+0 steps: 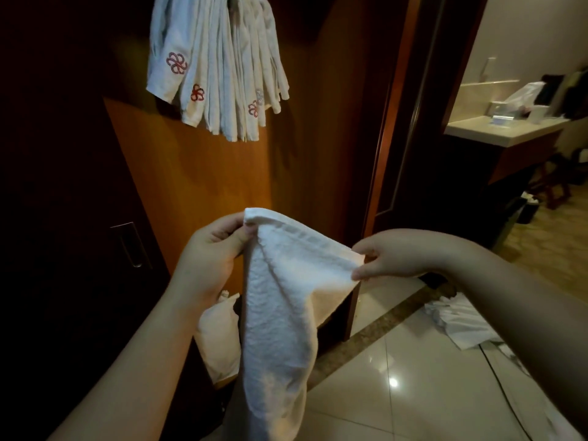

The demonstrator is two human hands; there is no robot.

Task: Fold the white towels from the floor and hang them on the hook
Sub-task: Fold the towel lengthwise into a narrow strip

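while both hands hold it up: a white towel (pixel 280 300) hangs in front of the wooden door, its top edge stretched between the two hands and its lower part drooping toward the floor.
left hand (pixel 206 259): grips the towel's upper left corner, thumb and fingers (pixel 246 232) pinching the hem, the rest of the fingers curled.
right hand (pixel 397 254): holds the upper right corner, thumb and forefinger pinched on the edge, the other fingers curled behind.
towel: white, textured, with a woven band along the top hem; it folds in on itself lengthwise below the hands.
hung towels (pixel 219 65): a bunch of folded white towels hangs high on the door, several showing a red flower emblem; the hook itself is hidden behind them.
floor towels (pixel 461 319): a crumpled white heap lies on the glossy tiled floor (pixel 397 370) to the right, well apart from the held towel.
door (pixel 197 173): warm brown wood, directly behind the held towel.
pale bag (pixel 219 338): sits low by the door, just behind the left forearm.
tabletop (pixel 499 130): a light counter in the far room to the right, carrying small items too blurred to tell.
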